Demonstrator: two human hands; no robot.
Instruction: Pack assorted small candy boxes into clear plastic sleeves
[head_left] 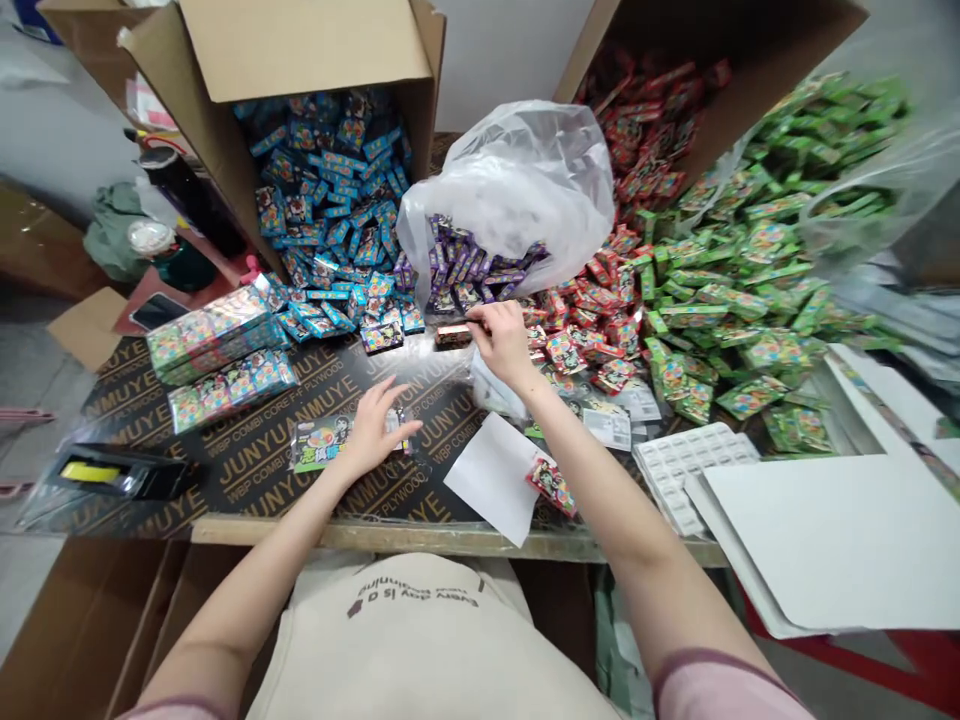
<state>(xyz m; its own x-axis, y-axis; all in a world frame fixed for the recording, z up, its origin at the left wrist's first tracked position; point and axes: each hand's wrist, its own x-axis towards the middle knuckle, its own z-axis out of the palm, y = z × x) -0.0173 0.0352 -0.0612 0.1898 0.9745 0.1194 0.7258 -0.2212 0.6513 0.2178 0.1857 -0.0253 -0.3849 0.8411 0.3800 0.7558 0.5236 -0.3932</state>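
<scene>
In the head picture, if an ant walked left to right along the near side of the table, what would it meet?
Tape holder → left hand → paper → red pack → white tray → white boards.

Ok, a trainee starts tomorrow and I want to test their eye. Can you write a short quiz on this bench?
1. What colour are the small packs in the clear plastic bag?
a) green
b) purple
c) yellow

2. True or false: in the picture, the blue packs lie to the right of the green packs.

3. Which of the person's hands is nearer that bag?

Key
1. b, purple.
2. False: the blue packs lie to the left of the green packs.
3. The right hand; the left hand is beside the flat printed packet.
</scene>
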